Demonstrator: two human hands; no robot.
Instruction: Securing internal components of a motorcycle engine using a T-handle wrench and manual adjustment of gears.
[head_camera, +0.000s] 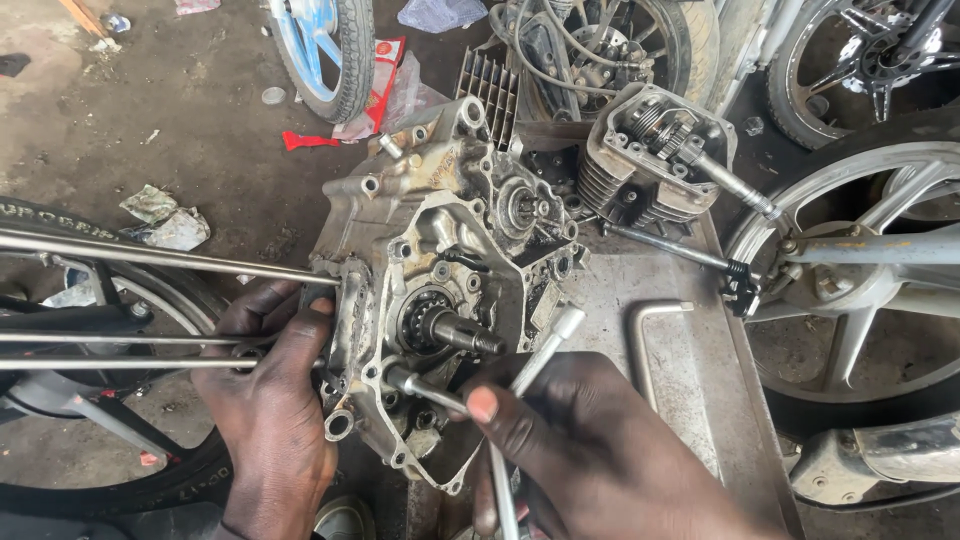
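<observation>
A grimy aluminium engine crankcase (430, 250) lies on a metal tray (690, 400), its shafts and bearing facing up. My left hand (270, 400) presses against the case's left edge, fingers on the rim by a long steel rod (160, 255). My right hand (590, 450) grips a T-handle socket wrench (535, 360), its socket end seated on a bolt at the lower part of the case. A finned cylinder head (650, 160) lies just beyond the case at the upper right.
An L-shaped hex key (645, 340) lies on the tray to the right. Motorcycle wheels stand at the right (860, 270), the left (60, 230) and the top (330, 50). Rags and litter (165, 220) lie on the oily floor.
</observation>
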